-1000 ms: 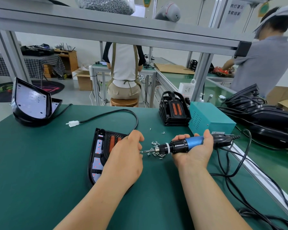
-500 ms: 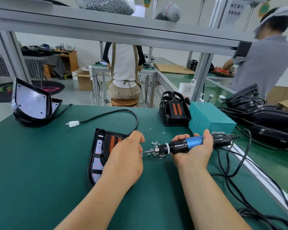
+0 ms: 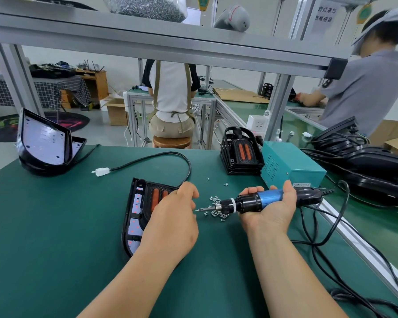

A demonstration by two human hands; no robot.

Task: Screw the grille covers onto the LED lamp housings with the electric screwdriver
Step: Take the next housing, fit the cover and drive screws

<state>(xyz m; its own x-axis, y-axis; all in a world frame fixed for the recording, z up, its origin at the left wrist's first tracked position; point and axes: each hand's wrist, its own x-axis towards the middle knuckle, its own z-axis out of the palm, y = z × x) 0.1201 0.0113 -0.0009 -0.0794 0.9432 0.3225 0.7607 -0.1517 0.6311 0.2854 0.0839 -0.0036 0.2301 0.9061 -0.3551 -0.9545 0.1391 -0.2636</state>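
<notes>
While in right hand [image 3: 271, 211], 1 screwdriver [image 3: 251, 203]

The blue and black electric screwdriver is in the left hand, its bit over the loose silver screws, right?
No. The head view shows the blue and black electric screwdriver in the right hand, not the left hand; its bit is over the loose silver screws.

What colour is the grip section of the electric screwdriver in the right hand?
Blue on the electric screwdriver, seen in the head view.
</notes>
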